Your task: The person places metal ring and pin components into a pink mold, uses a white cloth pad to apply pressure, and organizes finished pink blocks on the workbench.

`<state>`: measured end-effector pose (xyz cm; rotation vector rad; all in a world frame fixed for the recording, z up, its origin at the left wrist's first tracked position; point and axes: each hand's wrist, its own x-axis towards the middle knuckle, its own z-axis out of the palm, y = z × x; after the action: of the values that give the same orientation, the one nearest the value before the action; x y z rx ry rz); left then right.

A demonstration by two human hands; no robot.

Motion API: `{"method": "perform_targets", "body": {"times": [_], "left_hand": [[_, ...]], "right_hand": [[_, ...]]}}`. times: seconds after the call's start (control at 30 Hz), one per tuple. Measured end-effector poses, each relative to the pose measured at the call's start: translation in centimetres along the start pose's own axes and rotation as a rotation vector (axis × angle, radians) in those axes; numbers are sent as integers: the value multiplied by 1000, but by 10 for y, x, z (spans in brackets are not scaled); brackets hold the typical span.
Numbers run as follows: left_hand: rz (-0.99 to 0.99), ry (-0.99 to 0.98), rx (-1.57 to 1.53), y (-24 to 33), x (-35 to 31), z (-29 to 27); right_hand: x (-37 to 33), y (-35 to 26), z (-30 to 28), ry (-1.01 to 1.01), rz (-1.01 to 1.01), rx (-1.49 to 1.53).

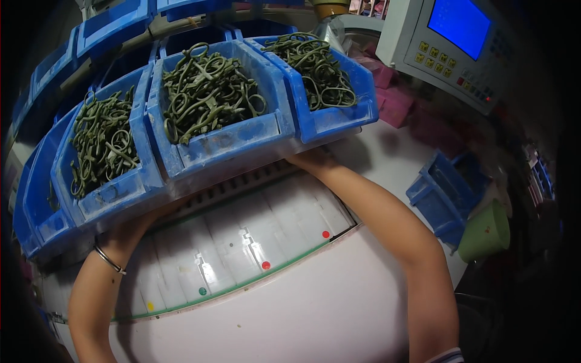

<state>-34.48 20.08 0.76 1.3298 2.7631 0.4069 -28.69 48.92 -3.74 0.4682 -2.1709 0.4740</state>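
1. Nearest my camera, the right arm (pixel 417 260) rises from the lower right of the frame, a striped cuff (pixel 446 356) at the bottom edge; the left arm (pixel 91 302) rises at lower left, a metal bangle (pixel 109 260) around its wrist.
2. The right hand (pixel 307 158) reaches under the row of blue bins (pixel 227 151) near the centre; the bins hide its fingers, so I cannot tell whether they are open or closed.
3. The left hand (pixel 158 213) goes under the same row, left of centre; I cannot tell its fingers' state either.
4. Across the upper left and centre, I see 3 bins heaped with dull green looped pieces (pixel 209 91).
5. Between the arms lie a slotted strip (pixel 242 180) and a pale panel (pixel 181 260) with 4 coloured dots (pixel 265 265): 2 red, 1 green, 1 yellow.
6. At upper right is a keypad unit (pixel 390 36) with a lit blue screen (pixel 460 27); below it, a green cup (pixel 486 233).
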Motion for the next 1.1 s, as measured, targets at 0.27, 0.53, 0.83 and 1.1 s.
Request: {"method": "perform_targets", "body": {"times": [0.27,0.53,0.83,1.1], "left_hand": [[-10,7,0,-1,-9,-4],[14,30,26,3,-17,-3],[59,153,167,32,-28,10],[97,423,147,16,-67,5]], "right_hand": [[-24,39,-46,-234,785,1],[-3,14,-62,-333,806,216],[20,32,-66,-354,691,30],[35,25,-27,-341,605,-61]]}}
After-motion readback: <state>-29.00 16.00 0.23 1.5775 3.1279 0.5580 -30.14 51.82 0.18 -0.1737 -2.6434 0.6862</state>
